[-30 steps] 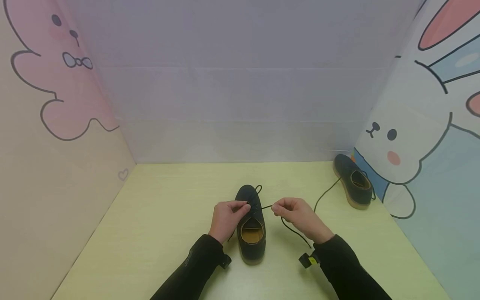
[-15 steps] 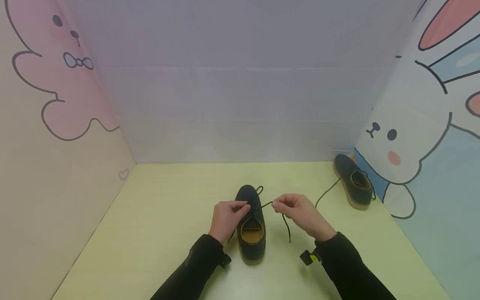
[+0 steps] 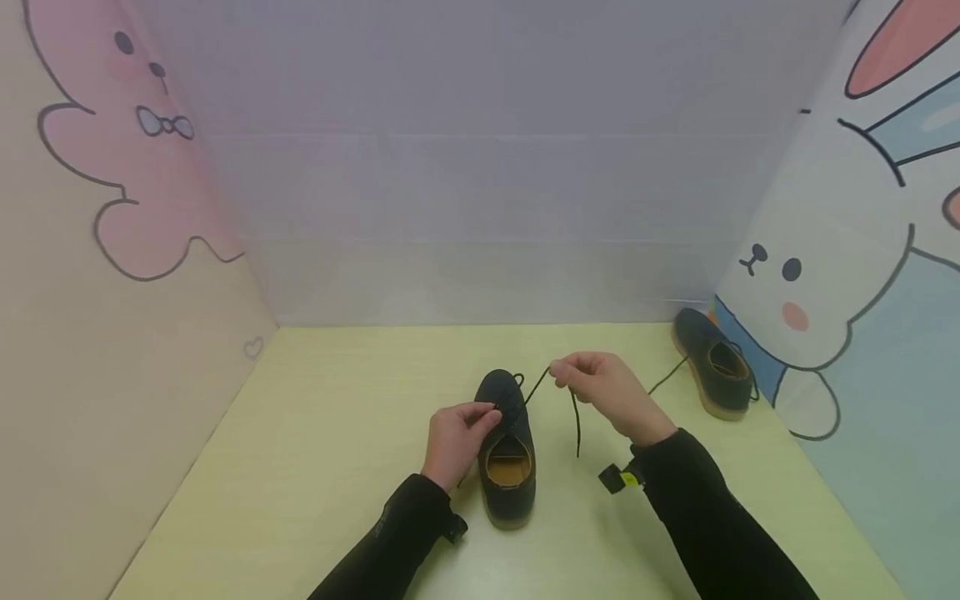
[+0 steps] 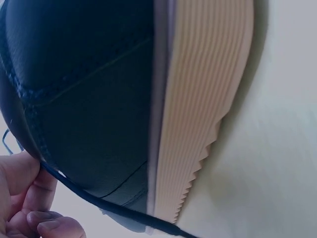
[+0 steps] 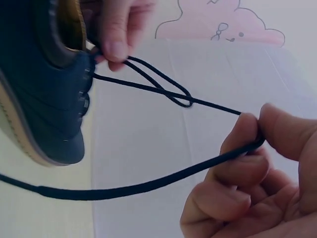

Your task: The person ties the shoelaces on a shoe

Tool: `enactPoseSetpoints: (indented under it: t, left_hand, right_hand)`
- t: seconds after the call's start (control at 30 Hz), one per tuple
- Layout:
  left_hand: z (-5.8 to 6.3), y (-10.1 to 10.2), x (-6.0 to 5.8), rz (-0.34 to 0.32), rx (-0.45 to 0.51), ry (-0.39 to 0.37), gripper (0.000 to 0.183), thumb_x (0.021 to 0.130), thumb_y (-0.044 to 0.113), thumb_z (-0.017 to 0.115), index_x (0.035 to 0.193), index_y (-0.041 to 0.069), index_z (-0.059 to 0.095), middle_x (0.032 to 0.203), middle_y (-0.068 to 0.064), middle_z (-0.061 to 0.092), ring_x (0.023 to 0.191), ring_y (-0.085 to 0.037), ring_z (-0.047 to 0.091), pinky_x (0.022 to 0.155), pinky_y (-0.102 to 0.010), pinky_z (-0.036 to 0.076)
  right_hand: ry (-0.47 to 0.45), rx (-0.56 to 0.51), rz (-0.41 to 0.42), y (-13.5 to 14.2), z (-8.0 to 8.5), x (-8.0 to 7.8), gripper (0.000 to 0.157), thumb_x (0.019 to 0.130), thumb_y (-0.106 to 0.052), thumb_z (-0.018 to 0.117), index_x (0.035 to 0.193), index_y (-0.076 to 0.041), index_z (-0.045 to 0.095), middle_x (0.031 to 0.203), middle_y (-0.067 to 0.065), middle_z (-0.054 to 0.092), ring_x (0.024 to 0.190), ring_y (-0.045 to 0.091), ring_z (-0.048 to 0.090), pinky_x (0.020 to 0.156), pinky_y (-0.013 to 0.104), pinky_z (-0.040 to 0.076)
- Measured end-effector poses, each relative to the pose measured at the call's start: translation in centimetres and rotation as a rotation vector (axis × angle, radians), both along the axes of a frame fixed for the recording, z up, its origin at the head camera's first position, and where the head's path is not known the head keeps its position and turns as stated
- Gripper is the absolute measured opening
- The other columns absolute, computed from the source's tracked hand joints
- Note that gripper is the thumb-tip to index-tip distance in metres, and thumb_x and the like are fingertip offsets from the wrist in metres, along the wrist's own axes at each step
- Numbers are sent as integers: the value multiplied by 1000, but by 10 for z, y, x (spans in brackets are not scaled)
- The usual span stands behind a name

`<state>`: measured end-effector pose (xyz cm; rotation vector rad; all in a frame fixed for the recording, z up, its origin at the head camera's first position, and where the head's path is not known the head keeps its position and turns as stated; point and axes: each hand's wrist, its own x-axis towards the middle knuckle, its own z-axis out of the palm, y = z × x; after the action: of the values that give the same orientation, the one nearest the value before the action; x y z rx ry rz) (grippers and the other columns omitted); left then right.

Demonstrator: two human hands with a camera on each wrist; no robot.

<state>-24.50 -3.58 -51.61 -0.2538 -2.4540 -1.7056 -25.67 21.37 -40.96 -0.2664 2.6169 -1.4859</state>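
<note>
A dark blue lace-up shoe [image 3: 509, 505] stands on the table, toe pointing away from me. Over its tongue my left hand [image 3: 456, 437] pinches a loop of shoelace [image 5: 168, 77] between thumb and forefinger; the loop sticks out past the fingertips in the right wrist view. To the right and higher, my right hand [image 3: 611, 396] pinches the other shoelace [image 5: 124, 194], drawn taut from the eyelets, with its free end hanging down. In the left wrist view a lace [image 4: 124, 210] runs from the left fingers across the shoe's side and tan sole [image 4: 198, 89].
A matching shoe [image 3: 726, 387] lies at the table's far right corner against the rabbit-print wall [image 3: 817, 308], one of its laces trailing toward my right wrist. A pale wall [image 3: 480, 283] closes off the back of the yellow table [image 3: 337, 417].
My right hand has risen and moved away from me, lifting its shoelace from nearly level to a steep slant. My left hand keeps its pinch at the tongue. The view has shifted slightly.
</note>
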Motion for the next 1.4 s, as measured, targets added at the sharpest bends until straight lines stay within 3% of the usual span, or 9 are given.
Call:
enactPoseSetpoints:
  t: [0.1, 0.27, 0.4, 0.53, 0.7, 0.9, 1.0, 1.2, 1.4]
  left_hand:
    - [-2, 2, 1, 0, 7, 8, 17, 96, 20, 82, 106, 7, 85, 107, -9, 83, 106, -27, 78, 95, -46, 62]
    - [-4, 5, 2, -18, -6, 78, 15, 94, 17, 83, 104, 6, 85, 101, -8, 84, 95, -22, 78, 83, -31, 62]
    - [-6, 8, 2, -24, -48, 167, 13, 93, 17, 84, 101, 7, 86, 94, -7, 83, 84, -18, 73, 71, -23, 55]
    - [-7, 13, 2, -33, -82, 225, 13, 93, 17, 84, 101, 8, 86, 92, -6, 83, 83, -20, 74, 70, -24, 55]
    - [-5, 16, 2, -43, -69, 222, 13, 94, 17, 83, 103, 8, 86, 94, -7, 84, 86, -22, 77, 74, -25, 58]
    - [-1, 12, 1, -43, -56, 202, 15, 95, 18, 83, 104, 7, 86, 95, -7, 84, 89, -24, 77, 77, -29, 60]
    - [3, 9, 0, -52, -50, 172, 16, 96, 19, 82, 106, 6, 85, 98, -8, 83, 93, -24, 78, 81, -31, 61]
    - [10, 3, -2, -88, -57, 110, 19, 97, 20, 81, 110, 6, 84, 101, -7, 83, 90, -17, 71, 77, -26, 56]
    - [12, 2, -4, -136, -135, 131, 18, 98, 22, 80, 110, 10, 85, 101, -3, 83, 82, -11, 61, 69, -23, 49]
  right_hand:
    - [4, 76, -33, -1, 9, -15, 44, 104, -51, 66, 108, -8, 74, 90, 2, 62, 87, 21, 58, 84, 39, 47]
    - [196, 260, -1, -27, 23, -40, 30, 106, -39, 67, 109, -12, 77, 108, 8, 76, 100, 26, 68, 91, 46, 53]
    - [330, 247, 211, -60, 30, -49, 26, 107, -25, 67, 127, -12, 76, 128, 10, 76, 114, 29, 73, 100, 48, 58]
    - [293, 73, 406, -81, 33, -47, 43, 113, -24, 56, 155, -17, 57, 157, 10, 60, 140, 31, 63, 117, 53, 49]
    - [277, 15, 261, -68, 26, -44, 42, 116, -32, 48, 152, -13, 60, 140, 12, 72, 121, 31, 74, 108, 55, 54]
    - [198, 128, 59, -25, -8, -32, 35, 113, -32, 55, 136, -13, 72, 121, 11, 78, 103, 22, 75, 90, 45, 59]
    - [132, 136, 53, -8, -28, -21, 33, 110, -31, 62, 136, -14, 73, 124, 11, 78, 106, 23, 74, 94, 48, 59]
    - [40, -15, 127, -5, -61, -1, 42, 104, -29, 73, 138, -5, 71, 139, 20, 71, 127, 30, 70, 106, 48, 57]
    - [46, -202, 67, -19, -76, 8, 35, 98, -24, 79, 126, -2, 77, 124, 20, 78, 108, 14, 75, 94, 29, 59]
